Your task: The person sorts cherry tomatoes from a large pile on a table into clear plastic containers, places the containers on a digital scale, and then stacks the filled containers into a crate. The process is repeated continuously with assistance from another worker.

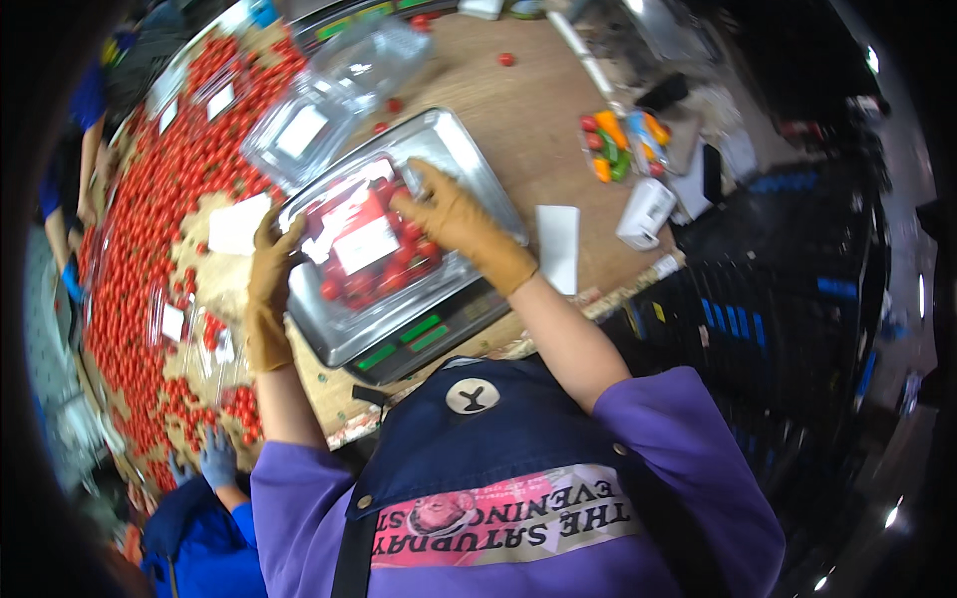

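Note:
A clear plastic clamshell box of cherry tomatoes [389, 280], with a label on its lid, lies on the steel pan of a weighing scale [467, 176]. My left hand [273, 284], in a tan rubber glove, is at the left edge of the box, fingers around its corner. In a matching glove, my right hand [456, 217] is at the box's upper right, its thumb and fingertips against the edge. Both hands hold the box between them. Beyond the pan are stacked clear clamshell boxes [303, 134].
Loose cherry tomatoes [149, 247] cover the table's left side, with co-workers' hands beside them, one pair in grey gloves [217, 456]. A white paper strip [558, 250], a white roll [647, 213] and a pack of small peppers [609, 146] lie right. Black crates [733, 314] stand beyond the edge.

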{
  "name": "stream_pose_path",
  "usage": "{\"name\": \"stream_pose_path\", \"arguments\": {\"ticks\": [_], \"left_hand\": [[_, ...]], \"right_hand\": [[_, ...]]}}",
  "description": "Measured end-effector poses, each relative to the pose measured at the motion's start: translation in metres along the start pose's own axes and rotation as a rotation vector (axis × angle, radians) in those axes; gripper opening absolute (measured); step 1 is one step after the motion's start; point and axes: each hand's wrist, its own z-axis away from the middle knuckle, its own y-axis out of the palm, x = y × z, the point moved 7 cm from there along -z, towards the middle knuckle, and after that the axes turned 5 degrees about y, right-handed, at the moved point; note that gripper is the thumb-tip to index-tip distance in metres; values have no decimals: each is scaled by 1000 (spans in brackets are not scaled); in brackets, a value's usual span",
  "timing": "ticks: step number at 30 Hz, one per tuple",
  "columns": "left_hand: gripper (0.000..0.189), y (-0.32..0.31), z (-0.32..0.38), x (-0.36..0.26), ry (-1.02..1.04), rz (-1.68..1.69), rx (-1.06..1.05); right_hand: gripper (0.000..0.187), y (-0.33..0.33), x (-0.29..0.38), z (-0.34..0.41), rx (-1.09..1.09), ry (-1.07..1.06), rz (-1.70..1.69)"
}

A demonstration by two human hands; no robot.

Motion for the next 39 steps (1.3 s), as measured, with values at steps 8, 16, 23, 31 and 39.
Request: {"name": "stream_pose_path", "arguments": {"ticks": [8, 16, 23, 31, 39], "left_hand": [[38, 205, 92, -47, 311, -76, 582], [84, 514, 117, 112, -187, 80, 1162], [86, 546, 94, 154, -263, 24, 1151], [27, 537, 109, 113, -52, -342, 950], [20, 395, 154, 4, 772, -174, 767]], "right_hand": [[20, -204, -152, 156, -707, 330, -318], [27, -304, -234, 135, -649, 330, -479], [19, -227, -216, 236, -469, 465, -634], [12, -173, -279, 270, -503, 630, -615], [32, -122, -217, 267, -110, 578, -513]]}}
